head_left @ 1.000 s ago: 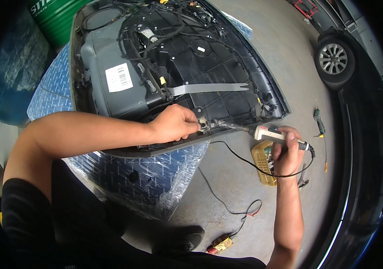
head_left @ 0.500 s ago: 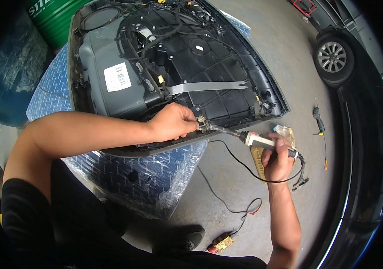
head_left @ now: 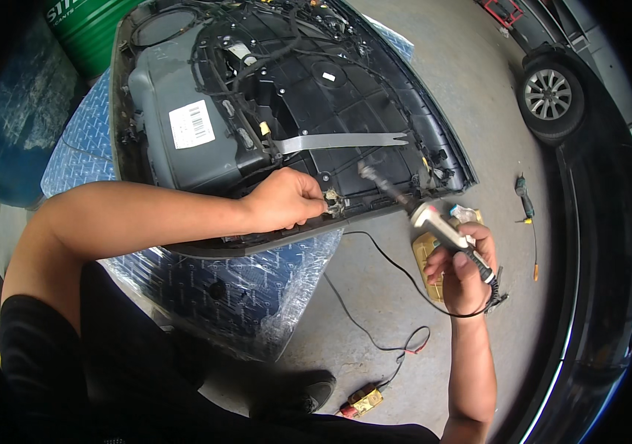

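Observation:
A black car door panel [head_left: 360,111] lies with its ribbed back facing up. At its near edge my left hand [head_left: 286,201] is closed, thumb and forefinger pinched beside a ragged pale clump [head_left: 336,201]. What the fingertips hold is hidden. My right hand [head_left: 468,274] grips the white and black handle of a corded soldering iron [head_left: 434,224]. The iron points up and left over the panel's near right corner, its metal tip blurred and apart from the clump. A flat grey forked pry bar [head_left: 345,142] rests across the panel.
Blue patterned plastic-wrapped padding [head_left: 257,296] supports the panel. On the floor are a yellow container [head_left: 425,255], a red and yellow box with a lead [head_left: 362,401] and a green-handled tool [head_left: 525,198]. A dark car [head_left: 604,281] stands at right, a green drum [head_left: 98,37] far left.
My right hand has drawn the soldering iron away from the clump, swinging its tip up and to the right. My left hand stays pinched in the same place.

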A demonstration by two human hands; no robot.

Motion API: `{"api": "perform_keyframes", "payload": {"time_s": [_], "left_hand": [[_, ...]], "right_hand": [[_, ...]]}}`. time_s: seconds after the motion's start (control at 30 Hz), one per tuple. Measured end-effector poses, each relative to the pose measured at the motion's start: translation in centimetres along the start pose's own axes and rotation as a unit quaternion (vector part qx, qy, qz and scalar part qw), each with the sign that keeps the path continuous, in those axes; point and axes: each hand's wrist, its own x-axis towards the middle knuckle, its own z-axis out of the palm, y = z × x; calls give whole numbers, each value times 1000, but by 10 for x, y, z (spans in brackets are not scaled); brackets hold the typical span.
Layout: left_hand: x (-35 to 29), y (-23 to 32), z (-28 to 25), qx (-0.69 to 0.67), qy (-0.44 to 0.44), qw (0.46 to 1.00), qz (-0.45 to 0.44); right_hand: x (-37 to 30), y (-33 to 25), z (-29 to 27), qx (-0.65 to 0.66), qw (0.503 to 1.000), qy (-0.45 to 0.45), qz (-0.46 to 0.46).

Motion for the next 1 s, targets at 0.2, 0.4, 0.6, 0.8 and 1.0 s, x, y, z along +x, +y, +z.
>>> {"api": "perform_keyframes", "payload": {"time_s": [0.2, 0.4, 0.6, 0.8, 1.0], "left_hand": [[2, -5, 2, -13, 4, 1000, 17], [2, -6, 1, -16, 9, 1000, 24], [-2, -5, 2, -2, 22, 999, 45], [-1, -5, 3, 16, 39, 997, 63], [-2, -4, 3, 29, 38, 997, 62]], "right_hand": [[-19, -8, 15, -206, 970, -30, -128], [-36, -17, 53, -122, 990, 45, -46], [-53, -21, 47, -335, 928, -48, -156], [-47, -15, 58, -367, 905, -81, -200], [-46, -15, 65, -368, 904, -82, -200]]}}
